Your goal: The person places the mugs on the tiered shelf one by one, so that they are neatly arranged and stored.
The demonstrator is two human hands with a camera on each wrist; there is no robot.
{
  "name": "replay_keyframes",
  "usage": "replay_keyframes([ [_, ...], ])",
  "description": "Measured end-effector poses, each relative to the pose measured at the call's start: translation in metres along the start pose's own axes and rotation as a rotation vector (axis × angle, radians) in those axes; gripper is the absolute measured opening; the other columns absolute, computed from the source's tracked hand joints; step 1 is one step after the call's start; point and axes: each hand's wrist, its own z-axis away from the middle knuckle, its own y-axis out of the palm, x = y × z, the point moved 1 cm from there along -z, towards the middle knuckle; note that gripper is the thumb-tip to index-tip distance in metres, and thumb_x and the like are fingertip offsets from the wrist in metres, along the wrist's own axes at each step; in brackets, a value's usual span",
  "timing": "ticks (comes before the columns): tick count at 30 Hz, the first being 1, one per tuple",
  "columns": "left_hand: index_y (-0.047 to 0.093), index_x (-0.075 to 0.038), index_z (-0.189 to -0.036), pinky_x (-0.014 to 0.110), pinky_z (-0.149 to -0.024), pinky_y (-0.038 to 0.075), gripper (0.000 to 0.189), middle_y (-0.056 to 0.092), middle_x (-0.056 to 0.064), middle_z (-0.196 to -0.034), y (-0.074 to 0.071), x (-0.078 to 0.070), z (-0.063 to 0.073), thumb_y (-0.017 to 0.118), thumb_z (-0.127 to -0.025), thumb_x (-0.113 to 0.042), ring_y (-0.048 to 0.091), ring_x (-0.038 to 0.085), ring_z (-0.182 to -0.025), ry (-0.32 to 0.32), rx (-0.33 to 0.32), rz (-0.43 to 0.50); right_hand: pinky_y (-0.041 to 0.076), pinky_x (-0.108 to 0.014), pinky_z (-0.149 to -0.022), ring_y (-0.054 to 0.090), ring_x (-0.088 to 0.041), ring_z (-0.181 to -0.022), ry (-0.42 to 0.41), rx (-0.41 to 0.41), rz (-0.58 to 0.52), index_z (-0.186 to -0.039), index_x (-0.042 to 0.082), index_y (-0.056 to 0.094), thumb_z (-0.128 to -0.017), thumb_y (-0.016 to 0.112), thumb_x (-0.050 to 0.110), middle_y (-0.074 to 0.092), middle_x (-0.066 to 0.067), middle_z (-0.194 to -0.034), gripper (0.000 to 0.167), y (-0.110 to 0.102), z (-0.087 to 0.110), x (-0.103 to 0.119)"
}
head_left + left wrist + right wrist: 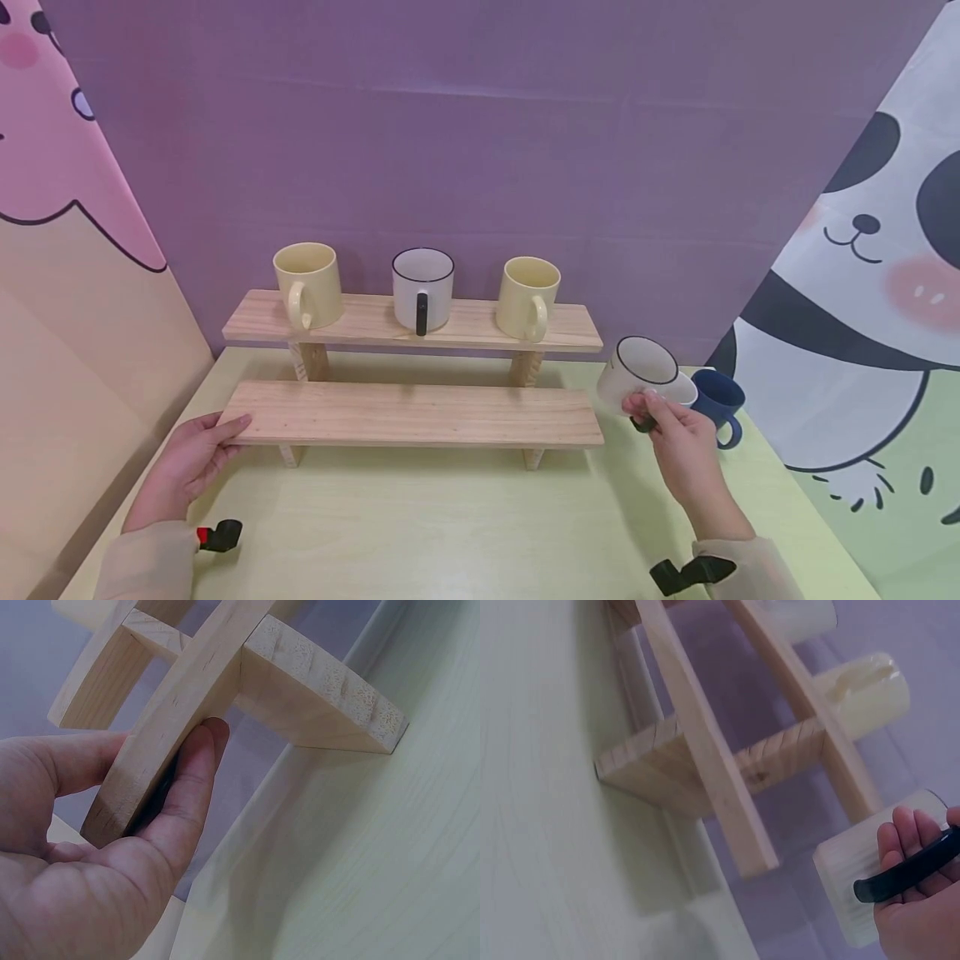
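A two-tier wooden shelf (412, 414) stands on the table. My left hand (197, 457) grips the left end of its lower board, and the left wrist view shows thumb and fingers on either side of the board (176, 724). Beyond the shelf's right end, my right hand (678, 442) holds a white mug (633, 379) with a black rim by its black handle (907, 868). That mug is upright and raised above the table. The upper board carries a yellow mug (318, 287), a white mug with a black handle (422, 287) and another yellow mug (525, 296).
Right of the shelf, a blue mug (718, 400) stands on the table (420, 525). Beside it a white mug (684, 389) is partly hidden behind the held one. A purple cloth (450, 150) hangs behind, with printed panels at both sides.
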Motion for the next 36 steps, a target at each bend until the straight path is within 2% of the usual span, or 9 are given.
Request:
replay_keyframes([
  [5, 0.01, 0.024, -0.147, 0.029, -0.092, 0.054, 0.076, 0.058, 0.008, -0.108, -0.001, 0.001, 0.0, 0.063, -0.103, -0.007, 0.066, 0.009, -0.095, 0.008, 0.004, 0.005, 0.051, -0.022, -0.095, 0.065, -0.016, -0.102, 0.015, 0.004, 0.001, -0.112, -0.013, 0.069, -0.105, 0.061, 0.022, 0.071, -0.006, -0.102, 0.037, 0.009, 0.013, 0.009],
  [14, 0.011, 0.025, -0.146, 0.028, -0.09, 0.055, 0.075, 0.061, 0.005, -0.103, -0.001, 0.001, 0.0, 0.063, -0.102, -0.007, 0.067, 0.008, -0.093, 0.012, 0.007, 0.012, 0.053, -0.025, -0.093, 0.067, -0.018, -0.098, -0.055, 0.043, -0.058, -0.107, -0.015, 0.069, -0.106, 0.059, 0.015, 0.073, -0.01, -0.098, 0.032, 0.032, 0.033, 0.015],
  [20, 0.012, 0.025, -0.146, 0.028, -0.09, 0.055, 0.073, 0.062, 0.005, -0.103, -0.001, 0.0, 0.0, 0.062, -0.103, -0.007, 0.067, 0.009, -0.093, 0.012, 0.01, 0.013, 0.054, -0.026, -0.091, 0.067, -0.019, -0.094, -0.06, 0.029, -0.047, -0.109, -0.019, 0.067, -0.106, 0.059, 0.011, 0.073, -0.01, -0.095, 0.032, 0.057, 0.045, 0.014],
  [30, 0.012, 0.025, -0.146, 0.029, -0.089, 0.056, 0.07, 0.062, 0.005, -0.103, 0.0, -0.001, 0.0, 0.06, -0.103, -0.004, 0.067, 0.009, -0.093, 0.01, 0.013, 0.017, 0.054, -0.027, -0.089, 0.067, -0.02, -0.094, -0.072, 0.066, -0.058, -0.106, -0.023, 0.065, -0.105, 0.058, 0.006, 0.073, -0.011, -0.093, 0.03, 0.101, 0.06, 0.013],
  [36, 0.012, 0.026, -0.145, 0.029, -0.089, 0.056, 0.069, 0.062, 0.005, -0.102, 0.0, 0.0, 0.0, 0.06, -0.103, -0.002, 0.068, 0.01, -0.092, 0.019, 0.022, 0.036, 0.054, -0.028, -0.087, 0.068, -0.019, -0.093, -0.03, 0.097, -0.064, -0.106, -0.026, 0.063, -0.103, 0.06, 0.005, 0.073, -0.011, -0.091, 0.031, 0.129, 0.063, 0.007],
])
